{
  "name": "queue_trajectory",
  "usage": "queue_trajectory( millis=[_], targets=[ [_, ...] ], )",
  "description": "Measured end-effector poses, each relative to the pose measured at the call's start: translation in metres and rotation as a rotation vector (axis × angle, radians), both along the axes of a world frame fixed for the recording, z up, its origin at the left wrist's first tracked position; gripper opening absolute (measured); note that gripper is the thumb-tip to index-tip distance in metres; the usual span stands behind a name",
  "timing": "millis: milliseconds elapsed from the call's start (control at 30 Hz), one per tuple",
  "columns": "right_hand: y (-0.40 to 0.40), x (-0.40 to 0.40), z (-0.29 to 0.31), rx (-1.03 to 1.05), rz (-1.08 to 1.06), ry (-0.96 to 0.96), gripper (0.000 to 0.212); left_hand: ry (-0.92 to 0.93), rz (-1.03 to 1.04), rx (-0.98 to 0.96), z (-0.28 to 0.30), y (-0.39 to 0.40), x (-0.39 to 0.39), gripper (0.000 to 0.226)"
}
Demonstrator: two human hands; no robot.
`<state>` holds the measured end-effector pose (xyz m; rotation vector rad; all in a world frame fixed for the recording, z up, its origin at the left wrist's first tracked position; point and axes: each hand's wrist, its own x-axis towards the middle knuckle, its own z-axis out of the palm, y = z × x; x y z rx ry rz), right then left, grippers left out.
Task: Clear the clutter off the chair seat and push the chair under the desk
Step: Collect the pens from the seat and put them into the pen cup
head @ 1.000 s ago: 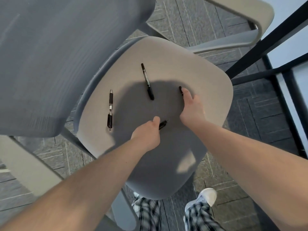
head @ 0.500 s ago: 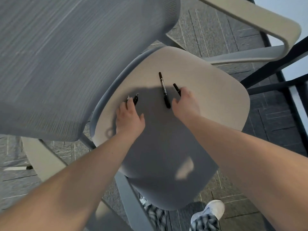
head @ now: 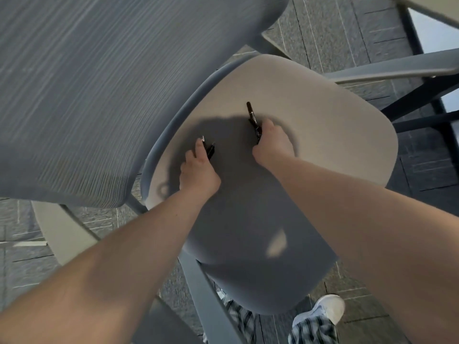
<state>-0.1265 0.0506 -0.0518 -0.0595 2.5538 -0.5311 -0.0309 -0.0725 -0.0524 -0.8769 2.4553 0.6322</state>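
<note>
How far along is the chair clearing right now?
Partway. In hand: the left hand has a grip on dark pens, and the right hand is closing on the long black marker, which lies on the chair seat. No other clutter shows on the seat. Left: lift the pens away, then push the chair under the desk; it stands out in the open.

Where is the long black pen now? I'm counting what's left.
In the head view the long black pen lies mid-seat, its lower end at the right hand.
</note>
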Motion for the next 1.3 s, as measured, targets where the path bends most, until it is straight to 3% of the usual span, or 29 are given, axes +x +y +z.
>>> queue_trajectory(
  millis=[200, 300, 433, 533, 667, 800, 1300],
  targets=[
    [0.025, 0.01, 0.019, 0.011, -0.058, -0.098, 0.024, 0.013, -0.007, 0.053, 0.014, 0.006, -0.006, 0.035],
    [0.048, 0.015, 0.035, -0.075, -0.174, -0.132, 0.013, 0.072, -0.022, 0.079, 0.031, 0.019, -0.013, 0.026],
    [0.087, 0.021, 0.066, -0.237, -0.256, -0.135, 0.025, 0.141, -0.052, 0.144, 0.059, 0.047, -0.03, 0.025],
    [0.122, 0.022, 0.094, -0.287, -0.306, -0.13, 0.016, 0.166, -0.085, 0.252, 0.087, 0.074, -0.045, 0.01],
    [0.173, 0.02, 0.135, -0.353, -0.408, -0.053, 0.034, 0.175, -0.173, 0.295, 0.133, 0.129, -0.066, 0.01],
    [0.227, 0.021, 0.182, -0.39, -0.466, 0.003, 0.01, 0.254, -0.235, 0.335, 0.175, 0.188, -0.082, 0.011],
    [0.453, 0.048, 0.329, -0.669, -0.842, 0.231, 0.024, 0.343, -0.464, 0.732, 0.314, 0.433, -0.11, 0.031]
  ],
)
